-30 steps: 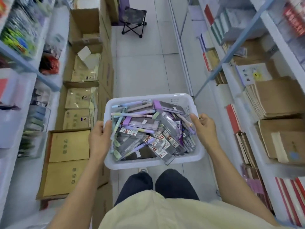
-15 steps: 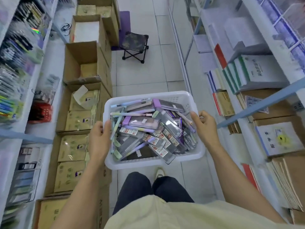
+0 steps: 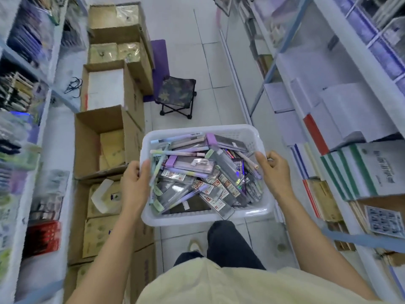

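Evidently you have advanced along the aisle since a second ago: the cardboard boxes (image 3: 105,137) at left sit nearer, and the folding stool (image 3: 176,91) now stands just beyond the white basket (image 3: 203,131). Judged: carry under way, set-down not begun. Basket held level before your waist, full of pen packs (image 3: 197,178). Your left hand (image 3: 133,185) grips its left rim, right hand (image 3: 274,172) its right rim, fingers curled over.

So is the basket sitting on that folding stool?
No, the left hand and right hand hold the basket by its side rims, short of the stool.
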`<state>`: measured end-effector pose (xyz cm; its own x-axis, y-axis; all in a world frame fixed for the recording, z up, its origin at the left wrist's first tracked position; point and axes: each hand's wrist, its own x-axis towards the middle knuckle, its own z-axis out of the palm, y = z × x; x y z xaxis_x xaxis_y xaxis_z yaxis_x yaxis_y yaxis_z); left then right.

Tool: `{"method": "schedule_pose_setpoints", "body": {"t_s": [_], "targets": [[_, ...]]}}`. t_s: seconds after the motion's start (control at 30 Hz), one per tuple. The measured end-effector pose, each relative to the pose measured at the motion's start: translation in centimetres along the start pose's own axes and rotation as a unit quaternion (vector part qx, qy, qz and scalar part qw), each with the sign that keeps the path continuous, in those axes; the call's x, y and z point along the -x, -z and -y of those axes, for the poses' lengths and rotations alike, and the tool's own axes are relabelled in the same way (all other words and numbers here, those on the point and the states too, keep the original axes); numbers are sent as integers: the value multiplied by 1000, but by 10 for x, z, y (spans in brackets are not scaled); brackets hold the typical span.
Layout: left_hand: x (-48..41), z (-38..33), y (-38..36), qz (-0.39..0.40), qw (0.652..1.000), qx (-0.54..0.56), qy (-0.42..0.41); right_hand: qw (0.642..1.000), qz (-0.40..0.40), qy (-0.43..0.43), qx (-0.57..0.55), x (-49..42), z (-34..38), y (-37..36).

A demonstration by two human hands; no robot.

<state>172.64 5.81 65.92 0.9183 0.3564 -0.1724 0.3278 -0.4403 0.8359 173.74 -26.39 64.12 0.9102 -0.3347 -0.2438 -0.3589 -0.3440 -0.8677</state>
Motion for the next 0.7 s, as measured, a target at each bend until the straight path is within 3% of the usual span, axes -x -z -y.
{"method": "schedule_pose_setpoints", "body": {"t_s": [0.43,0.7], "targets": [[-280,-115,-91,9,1000,25,13,1000,14,0,-2,-290,106,-41],[-449,-185,-148,48,998,-20,-26,998,-58,-7,-12,-433,150,-59]]}}
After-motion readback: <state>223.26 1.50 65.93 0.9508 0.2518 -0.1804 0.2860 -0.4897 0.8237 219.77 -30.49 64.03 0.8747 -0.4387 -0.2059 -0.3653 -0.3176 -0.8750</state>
